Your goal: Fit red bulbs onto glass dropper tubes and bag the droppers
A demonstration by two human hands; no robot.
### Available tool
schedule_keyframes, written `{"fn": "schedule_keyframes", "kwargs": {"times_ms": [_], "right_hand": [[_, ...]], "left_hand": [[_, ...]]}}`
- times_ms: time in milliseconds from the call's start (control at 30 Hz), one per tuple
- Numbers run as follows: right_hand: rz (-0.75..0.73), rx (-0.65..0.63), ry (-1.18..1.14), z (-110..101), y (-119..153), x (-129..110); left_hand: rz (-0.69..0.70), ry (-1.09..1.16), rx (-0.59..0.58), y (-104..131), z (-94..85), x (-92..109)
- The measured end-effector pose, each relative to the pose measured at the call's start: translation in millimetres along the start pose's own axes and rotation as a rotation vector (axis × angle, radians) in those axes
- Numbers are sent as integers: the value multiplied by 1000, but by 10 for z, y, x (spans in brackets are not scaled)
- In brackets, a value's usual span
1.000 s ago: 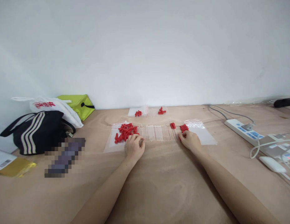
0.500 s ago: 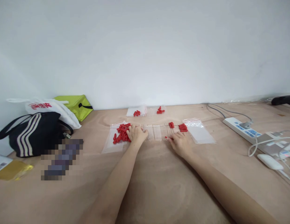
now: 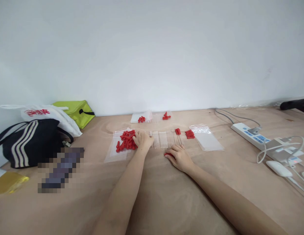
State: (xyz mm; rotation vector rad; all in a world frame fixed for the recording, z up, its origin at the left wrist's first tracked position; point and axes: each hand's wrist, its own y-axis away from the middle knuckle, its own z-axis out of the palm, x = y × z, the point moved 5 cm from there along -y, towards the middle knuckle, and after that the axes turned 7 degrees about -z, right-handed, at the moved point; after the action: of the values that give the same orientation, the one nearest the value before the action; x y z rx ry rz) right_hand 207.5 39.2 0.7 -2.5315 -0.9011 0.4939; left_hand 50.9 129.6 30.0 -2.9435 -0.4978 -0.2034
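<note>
My right hand (image 3: 180, 159) rests low on the table with its fingers closed on a red rubber bulb (image 3: 168, 154), just in front of a row of thin clear dropper tubes (image 3: 164, 139). At the left end of that row, my left hand (image 3: 143, 141) is curled downward beside a pile of red rubber bulbs (image 3: 126, 141). Its fingertips are mostly hidden, so what they hold cannot be made out. The pile lies on a clear zip bag (image 3: 112, 157). A pair of red bulbs (image 3: 178, 131) sits at the row's right end, with another small stack (image 3: 190, 134) farther right.
A second zip bag (image 3: 208, 140) lies on the right. Near the wall are a bag (image 3: 134, 118) and more red bulbs (image 3: 166, 116). A power strip (image 3: 248, 132) with cables stands far right. A black striped bag (image 3: 41, 140) and a green bag (image 3: 75, 112) are left.
My right hand has moved left and toward me, away from the row's right end, with the red bulb at its fingertips. My left hand stays by the row. The view has shifted slightly.
</note>
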Motion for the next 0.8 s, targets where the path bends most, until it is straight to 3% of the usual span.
{"fn": "schedule_keyframes", "kwargs": {"times_ms": [533, 633, 800], "right_hand": [[51, -21, -95, 33, 1, 41], [67, 21, -119, 26, 10, 61], [82, 114, -217, 8, 14, 83]], "left_hand": [[103, 45, 49, 84, -15, 90], [219, 129, 41, 181, -101, 37], [562, 304, -68, 524, -102, -225]]}}
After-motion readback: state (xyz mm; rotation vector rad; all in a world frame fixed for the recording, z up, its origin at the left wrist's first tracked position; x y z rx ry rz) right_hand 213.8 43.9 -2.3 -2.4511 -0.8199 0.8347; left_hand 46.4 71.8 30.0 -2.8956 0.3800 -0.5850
